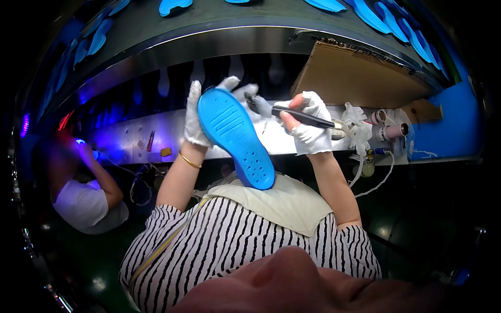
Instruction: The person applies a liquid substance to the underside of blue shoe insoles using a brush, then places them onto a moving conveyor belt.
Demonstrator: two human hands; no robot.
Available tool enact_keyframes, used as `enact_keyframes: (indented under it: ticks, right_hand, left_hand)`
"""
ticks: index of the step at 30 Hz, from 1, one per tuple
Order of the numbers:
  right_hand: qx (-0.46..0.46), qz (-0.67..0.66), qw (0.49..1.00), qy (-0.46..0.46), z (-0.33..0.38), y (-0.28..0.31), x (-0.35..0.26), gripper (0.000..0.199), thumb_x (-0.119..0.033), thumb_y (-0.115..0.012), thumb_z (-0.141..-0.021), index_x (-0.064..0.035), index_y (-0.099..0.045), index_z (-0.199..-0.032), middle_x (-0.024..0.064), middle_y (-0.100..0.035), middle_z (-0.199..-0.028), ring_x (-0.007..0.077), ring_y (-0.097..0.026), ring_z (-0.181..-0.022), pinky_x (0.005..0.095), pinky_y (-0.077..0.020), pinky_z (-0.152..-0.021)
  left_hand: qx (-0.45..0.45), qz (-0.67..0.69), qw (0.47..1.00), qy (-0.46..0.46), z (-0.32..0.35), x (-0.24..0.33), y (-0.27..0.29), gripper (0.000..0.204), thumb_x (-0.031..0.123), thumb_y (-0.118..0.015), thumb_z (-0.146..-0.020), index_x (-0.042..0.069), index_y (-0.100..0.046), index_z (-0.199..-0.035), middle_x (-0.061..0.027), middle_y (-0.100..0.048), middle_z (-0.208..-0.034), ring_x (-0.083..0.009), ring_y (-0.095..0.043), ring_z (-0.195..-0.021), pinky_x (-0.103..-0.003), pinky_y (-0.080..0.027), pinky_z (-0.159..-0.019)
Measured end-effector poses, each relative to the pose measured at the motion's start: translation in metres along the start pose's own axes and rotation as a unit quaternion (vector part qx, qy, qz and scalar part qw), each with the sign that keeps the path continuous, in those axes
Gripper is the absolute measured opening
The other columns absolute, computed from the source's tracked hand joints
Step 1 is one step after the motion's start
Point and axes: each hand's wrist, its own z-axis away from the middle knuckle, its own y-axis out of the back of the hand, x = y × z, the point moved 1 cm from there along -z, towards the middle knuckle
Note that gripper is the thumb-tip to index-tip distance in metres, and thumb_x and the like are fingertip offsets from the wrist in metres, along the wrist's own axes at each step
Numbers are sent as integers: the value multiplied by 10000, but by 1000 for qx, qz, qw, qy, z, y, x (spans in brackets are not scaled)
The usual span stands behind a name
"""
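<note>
My left hand, in a white glove, grips a blue shoe sole by its wider end. The sole's grooved and holed face is turned up, and its narrow end slants down to the right, over my pale apron. In my right hand, a black-handled brush is held between thumb and fingers; this glove leaves the thumb and a fingertip bare. The brush's dark, somewhat blurred tip points left, close to the sole's upper right edge and my left fingers. I cannot tell whether it touches.
Ahead, a dark conveyor belt carries several blue soles. A cardboard sheet leans at the right, above pink-and-white rolls and white cloth strips. A yellow block lies on the metal bench. Another person works at left.
</note>
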Motion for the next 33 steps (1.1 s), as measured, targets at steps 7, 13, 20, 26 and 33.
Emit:
enact_keyframes:
  ticks: [7,13,20,26,33]
  right_hand:
    - [43,102,994,21,-9,-3,7,243,26,-700,-762,-43,-538,-930,70,-641,-849,103,-622,-741,252,-529,-684]
    - [61,280,929,236,-19,-19,3,198,21,-724,-731,-30,-592,-870,67,-647,-769,110,-616,-656,240,-514,-643]
    - [-5,244,955,170,-6,-22,8,229,41,-711,-701,-52,-592,-874,68,-605,-800,157,-615,-705,255,-503,-655]
    - [-69,208,967,132,18,-22,9,210,69,-708,-697,-45,-602,-839,61,-587,-777,149,-598,-679,243,-491,-646]
    - [-107,242,957,116,42,-19,5,178,44,-704,-741,-40,-582,-840,57,-620,-852,110,-595,-722,241,-487,-668]
  left_hand:
    - [142,13,989,-47,-1,-53,-7,857,779,-355,-812,133,-427,-1372,-106,-514,-1323,-262,-545,-1150,-431,-460,-982]
    - [160,16,984,-75,-18,-68,-13,723,695,-378,-874,139,-445,-1332,-92,-556,-1242,-237,-569,-1095,-381,-476,-962]
    - [198,-25,979,-49,-10,-58,-9,863,747,-410,-820,73,-407,-1358,-167,-536,-1264,-321,-559,-1110,-451,-461,-974]
    - [216,-23,975,-41,-8,-48,-4,874,755,-392,-819,73,-407,-1366,-186,-529,-1277,-348,-556,-1115,-468,-465,-968]
    - [194,-56,979,-32,-6,-50,8,843,739,-408,-827,73,-444,-1342,-172,-550,-1246,-320,-572,-1090,-435,-492,-935]
